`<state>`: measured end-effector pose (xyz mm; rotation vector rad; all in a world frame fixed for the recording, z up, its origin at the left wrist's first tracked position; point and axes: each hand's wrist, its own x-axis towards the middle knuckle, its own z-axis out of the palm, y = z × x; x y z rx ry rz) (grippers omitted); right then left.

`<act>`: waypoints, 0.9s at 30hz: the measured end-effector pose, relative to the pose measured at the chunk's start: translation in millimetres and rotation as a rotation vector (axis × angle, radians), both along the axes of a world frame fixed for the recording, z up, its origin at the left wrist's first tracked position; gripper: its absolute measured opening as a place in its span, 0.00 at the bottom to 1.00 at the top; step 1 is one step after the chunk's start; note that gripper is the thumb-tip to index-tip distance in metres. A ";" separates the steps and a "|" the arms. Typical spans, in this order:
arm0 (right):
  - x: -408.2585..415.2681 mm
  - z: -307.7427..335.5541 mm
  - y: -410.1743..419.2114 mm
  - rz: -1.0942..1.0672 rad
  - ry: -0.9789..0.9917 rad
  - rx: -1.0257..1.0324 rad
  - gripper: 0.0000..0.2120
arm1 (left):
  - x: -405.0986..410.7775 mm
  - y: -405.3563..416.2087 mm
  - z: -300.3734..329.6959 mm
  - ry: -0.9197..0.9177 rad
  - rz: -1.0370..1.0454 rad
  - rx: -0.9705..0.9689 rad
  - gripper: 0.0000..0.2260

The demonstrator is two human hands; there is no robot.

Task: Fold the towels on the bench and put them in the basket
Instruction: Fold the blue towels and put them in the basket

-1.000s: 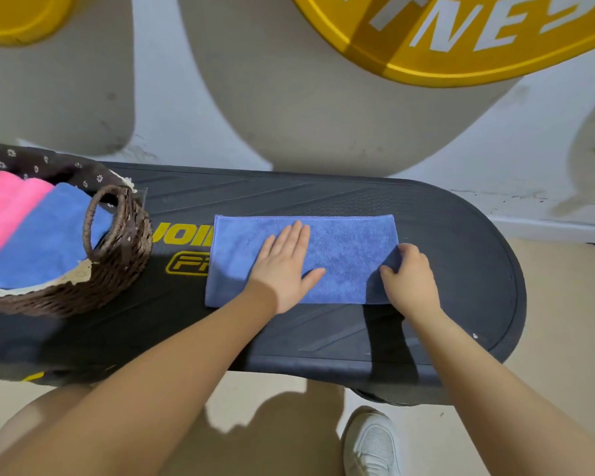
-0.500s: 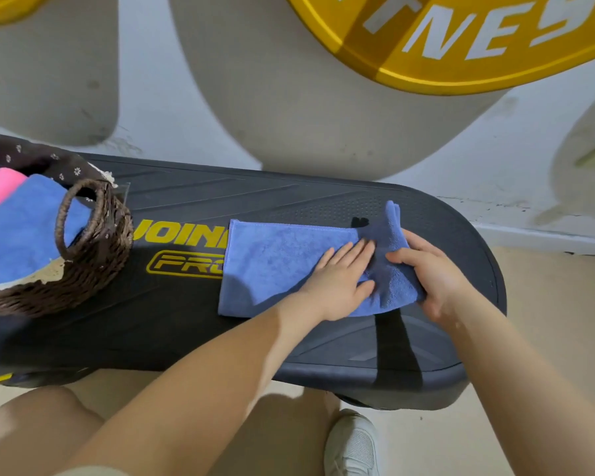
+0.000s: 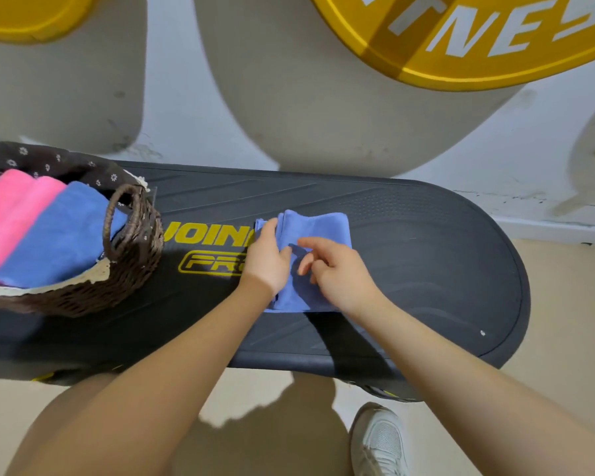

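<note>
I am gripping the left edge of the folded blue towel (image 3: 315, 231) on the bench (image 3: 426, 255) with my left hand (image 3: 267, 257), my right hand (image 3: 337, 269) hovering loosely curled above it, the basket (image 3: 131, 266) lying leftward, nearer my left hand.

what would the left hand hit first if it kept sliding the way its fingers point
Its fingers point up and away across the bench. The left hand already grips the blue towel, so it meets more of that first; beyond lies bare bench, then probably the wall.
</note>
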<state>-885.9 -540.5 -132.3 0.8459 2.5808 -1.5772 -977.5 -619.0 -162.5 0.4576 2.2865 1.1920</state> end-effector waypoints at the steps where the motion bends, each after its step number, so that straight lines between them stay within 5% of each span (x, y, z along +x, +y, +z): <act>1: 2.9 -2.7 1.1 0.013 0.018 0.150 0.21 | -2.7 -1.8 -0.5 0.060 -0.033 -0.046 0.21; 5: 11.3 -24.7 13.1 0.185 -0.067 0.553 0.26 | -3.2 -7.1 -6.7 0.223 -0.154 -0.184 0.29; 10: 17.4 -43.2 14.9 0.261 -0.331 0.613 0.30 | -2.6 -17.4 -22.7 0.627 -0.318 -0.550 0.28; 12: 18.7 -46.0 12.7 0.288 -0.420 0.602 0.32 | -5.6 -18.5 -28.5 0.965 -0.410 -0.515 0.21; 14: 14.4 -45.6 13.9 0.340 -0.492 0.572 0.33 | -5.2 -20.5 -27.4 1.078 -0.615 -0.450 0.17; 19: 17.8 -22.3 28.1 0.515 -0.651 0.354 0.36 | 0.2 -39.2 -34.1 0.688 -0.770 -0.574 0.27; 21: 29.5 -14.0 28.1 0.519 -0.599 0.306 0.33 | -2.2 -43.9 -31.5 0.686 -0.760 -0.553 0.28; 24: 33.4 -10.2 27.5 0.236 -0.325 0.247 0.21 | -1.5 -41.6 -25.6 0.644 -0.795 -0.533 0.26; 27: 23.0 -17.7 26.9 -0.056 -0.274 0.313 0.24 | 4.2 -35.0 -20.1 0.656 -0.819 -0.567 0.24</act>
